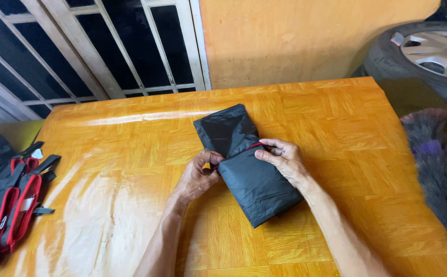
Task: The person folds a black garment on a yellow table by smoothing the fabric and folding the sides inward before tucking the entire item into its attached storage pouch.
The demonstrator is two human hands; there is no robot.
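A folded bundle of black fabric (257,182) lies on the orange wooden table (131,154), its far part (226,128) sticking out of a black pouch with a red-trimmed mouth. My left hand (197,177) pinches the pouch's red edge on the left side. My right hand (284,158) grips the same red edge on the right side, fingers curled over the fabric. Both hands rest at the middle of the bundle.
A black bag with red-edged straps (10,205) lies at the table's left edge. A car wheel with a silver hubcap (429,54) leans at the upper right. A dark feather duster (434,164) lies right of the table. A barred window (95,46) is behind.
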